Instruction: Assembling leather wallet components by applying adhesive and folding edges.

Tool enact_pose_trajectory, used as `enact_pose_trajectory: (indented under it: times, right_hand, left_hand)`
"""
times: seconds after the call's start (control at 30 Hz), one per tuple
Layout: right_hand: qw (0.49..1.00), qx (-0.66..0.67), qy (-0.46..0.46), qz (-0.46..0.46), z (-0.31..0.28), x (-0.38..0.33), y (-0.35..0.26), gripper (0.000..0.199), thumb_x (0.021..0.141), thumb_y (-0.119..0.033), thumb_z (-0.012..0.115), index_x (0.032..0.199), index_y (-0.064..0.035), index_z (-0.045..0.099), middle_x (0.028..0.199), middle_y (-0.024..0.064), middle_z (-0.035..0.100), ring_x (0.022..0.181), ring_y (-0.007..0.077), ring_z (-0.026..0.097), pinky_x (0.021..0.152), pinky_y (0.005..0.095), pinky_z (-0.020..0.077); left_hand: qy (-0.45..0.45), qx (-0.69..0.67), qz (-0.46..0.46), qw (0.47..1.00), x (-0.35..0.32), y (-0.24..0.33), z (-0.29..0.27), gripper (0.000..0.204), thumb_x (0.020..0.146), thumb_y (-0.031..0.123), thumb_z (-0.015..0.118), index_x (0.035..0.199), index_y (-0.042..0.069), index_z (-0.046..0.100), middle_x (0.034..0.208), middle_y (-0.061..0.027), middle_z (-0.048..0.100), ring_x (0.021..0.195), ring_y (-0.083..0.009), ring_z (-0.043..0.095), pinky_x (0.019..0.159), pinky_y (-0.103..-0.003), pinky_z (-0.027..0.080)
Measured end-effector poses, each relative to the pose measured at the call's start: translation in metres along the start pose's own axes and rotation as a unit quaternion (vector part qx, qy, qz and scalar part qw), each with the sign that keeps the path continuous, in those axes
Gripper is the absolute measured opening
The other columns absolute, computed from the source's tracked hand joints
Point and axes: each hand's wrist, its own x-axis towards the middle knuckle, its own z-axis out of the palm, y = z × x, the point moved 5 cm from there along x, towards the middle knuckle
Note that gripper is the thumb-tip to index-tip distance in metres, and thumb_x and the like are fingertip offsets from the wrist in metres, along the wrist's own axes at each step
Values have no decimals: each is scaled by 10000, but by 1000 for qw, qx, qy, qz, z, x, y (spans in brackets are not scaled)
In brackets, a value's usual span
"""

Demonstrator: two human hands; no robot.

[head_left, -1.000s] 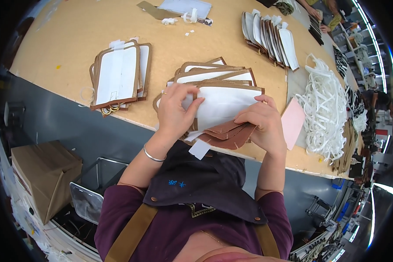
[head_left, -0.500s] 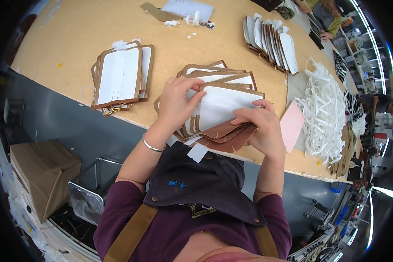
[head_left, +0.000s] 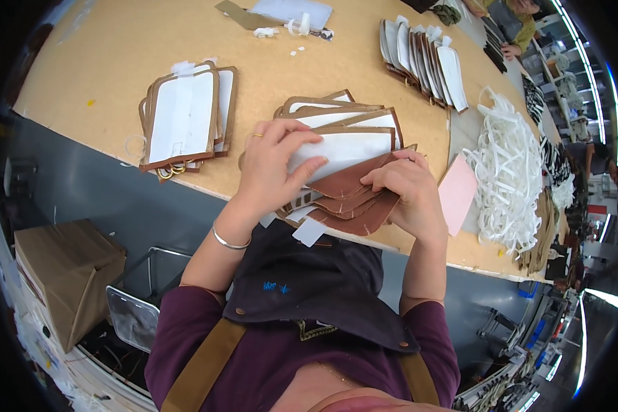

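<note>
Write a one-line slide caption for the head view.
Both hands, left hand and right hand, grip a fanned stack of brown leather pieces with white linings over the wooden worktable.

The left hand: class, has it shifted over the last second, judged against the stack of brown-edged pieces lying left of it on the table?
Yes. The left hand has moved left, toward that stack of brown-edged pieces, across the held fan of brown leather pieces.
</note>
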Motion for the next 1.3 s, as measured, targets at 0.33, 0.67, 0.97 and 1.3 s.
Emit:
enact_pose_trajectory:
  times: [0.33,0.67,0.97,1.3]
  right_hand:
    - [1000,10,29,-5,-2,-1,0,247,556,86,624,726,-76,545,820,-6,616,760,188,590,781,314,432]
    - [999,-10,-22,-30,-4,6,-1,249,548,20,654,765,-101,639,803,-7,613,716,198,547,677,306,412]
    - [999,-26,-1,-39,-10,22,-17,225,558,-2,664,765,-87,643,794,-20,636,778,206,585,801,352,418]
    - [998,11,-60,0,2,19,-7,302,546,-2,689,826,-107,646,768,-15,621,756,198,568,770,332,424]
  left_hand:
    - [-131,-228,6,965,-13,1,12,259,746,200,699,940,34,653,846,-103,662,740,-219,612,649,-322,468]
    - [-11,-180,77,981,-7,5,-12,198,749,157,677,913,48,661,836,-87,628,839,-225,559,668,-318,455]
    - [-166,-279,11,946,-22,11,-5,285,740,193,704,980,53,638,785,-73,600,732,-228,540,670,-307,443]
    - [-65,-38,-129,989,-5,-27,11,240,713,174,710,901,58,616,815,-68,577,792,-247,541,686,-349,441]
